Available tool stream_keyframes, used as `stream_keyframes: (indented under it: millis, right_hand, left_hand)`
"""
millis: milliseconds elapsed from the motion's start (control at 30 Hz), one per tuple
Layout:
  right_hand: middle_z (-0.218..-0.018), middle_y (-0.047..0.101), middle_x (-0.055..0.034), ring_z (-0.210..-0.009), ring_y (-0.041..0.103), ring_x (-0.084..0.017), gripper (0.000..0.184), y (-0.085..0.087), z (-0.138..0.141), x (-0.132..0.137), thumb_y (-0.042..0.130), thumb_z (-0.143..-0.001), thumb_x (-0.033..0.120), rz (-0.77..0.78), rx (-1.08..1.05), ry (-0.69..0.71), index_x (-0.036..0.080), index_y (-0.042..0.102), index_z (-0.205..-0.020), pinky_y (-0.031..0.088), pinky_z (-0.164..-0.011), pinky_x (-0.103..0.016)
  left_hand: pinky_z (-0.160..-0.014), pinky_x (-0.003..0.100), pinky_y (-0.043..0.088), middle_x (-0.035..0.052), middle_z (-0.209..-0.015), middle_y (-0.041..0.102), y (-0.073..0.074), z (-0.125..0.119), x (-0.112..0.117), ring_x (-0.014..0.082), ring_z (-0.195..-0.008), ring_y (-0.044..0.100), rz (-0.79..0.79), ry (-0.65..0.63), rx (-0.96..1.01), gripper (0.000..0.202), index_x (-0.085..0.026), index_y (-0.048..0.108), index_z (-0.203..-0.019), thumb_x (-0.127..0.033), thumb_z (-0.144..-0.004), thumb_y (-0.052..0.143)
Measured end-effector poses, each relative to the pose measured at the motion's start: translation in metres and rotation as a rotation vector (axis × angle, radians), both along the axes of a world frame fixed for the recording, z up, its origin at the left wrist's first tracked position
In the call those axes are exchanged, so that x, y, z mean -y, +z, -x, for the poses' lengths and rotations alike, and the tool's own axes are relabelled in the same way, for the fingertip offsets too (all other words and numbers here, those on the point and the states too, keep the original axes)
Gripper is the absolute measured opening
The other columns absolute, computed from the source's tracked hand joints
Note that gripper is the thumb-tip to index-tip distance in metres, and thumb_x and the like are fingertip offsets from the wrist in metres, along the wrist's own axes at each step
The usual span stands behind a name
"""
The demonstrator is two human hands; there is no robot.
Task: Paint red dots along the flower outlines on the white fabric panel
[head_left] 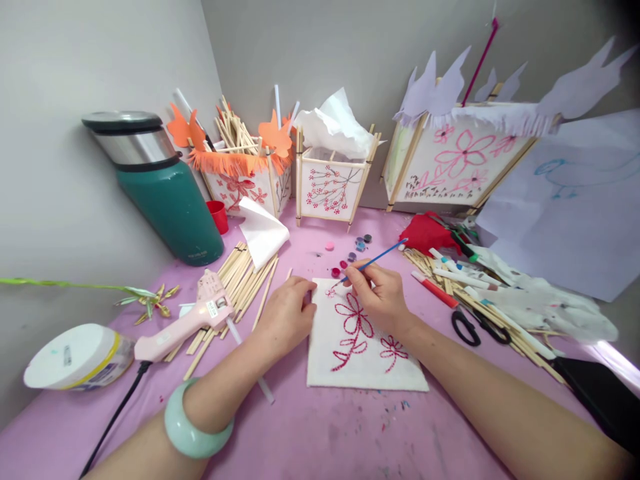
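Note:
A slim blue paintbrush point(379, 257) is pinched in my right hand point(383, 297), its tip on a small flower outline near the top left of a white painted sheet point(325, 370). Larger dark pink flowers with leafy stems cover the middle and right of that sheet. My left hand point(286, 315) rests at the sheet's upper left edge, thumb apart from the bent fingers and nothing visible between them. Small paint pots point(351, 257) in pink, blue and dark colours stand just beyond the sheet. A pale green bangle point(197, 423) circles my left wrist.
At left are a pink glue gun point(187, 323), wooden sticks point(237, 277), a teal bottle point(167, 207) and a white tub point(77, 360). Decorated paper lanterns point(333, 190) line the back. Scissors point(477, 327), markers and more sticks lie at right, beside a red cloth point(430, 233).

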State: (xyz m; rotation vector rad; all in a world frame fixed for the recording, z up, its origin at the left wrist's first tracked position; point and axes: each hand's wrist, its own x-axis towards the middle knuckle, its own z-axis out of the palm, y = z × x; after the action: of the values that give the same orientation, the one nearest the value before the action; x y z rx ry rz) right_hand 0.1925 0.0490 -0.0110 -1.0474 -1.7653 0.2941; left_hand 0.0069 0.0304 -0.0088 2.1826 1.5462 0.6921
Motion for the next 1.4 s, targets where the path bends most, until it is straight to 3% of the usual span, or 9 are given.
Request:
stream_keyframes:
  millis: [733, 1400]
  right_hand:
    - [-0.067, 0.063, -0.0015, -0.053, 0.054, -0.010, 0.026, -0.0049, 0.0002, -0.0030, 0.050, -0.089, 0.030, 0.033, 0.078, -0.048, 0.017, 0.062, -0.068, 0.039, -0.051, -0.023]
    - [-0.075, 0.066, -0.0032, -0.064, 0.060, -0.012, 0.028, -0.0051, 0.0007, -0.0011, 0.049, -0.089, 0.028, 0.060, 0.088, 0.032, 0.018, 0.061, -0.066, 0.044, -0.061, -0.025]
  left_hand:
    - [-0.072, 0.029, 0.045, 0.0038, -0.097, 0.060, 0.0010, -0.0004, -0.0012, 0.0153, -0.077, 0.057, 0.008, 0.001, 0.000, 0.028, -0.019, 0.061, -0.098, -0.009, -0.074, 0.050]
    - [-0.073, 0.029, 0.046, 0.0038, -0.096, 0.060, 0.0026, -0.0009, 0.0000, 0.0156, -0.077, 0.057, 0.007, 0.001, -0.006, 0.027, -0.019, 0.060, -0.098, -0.010, -0.074, 0.050]
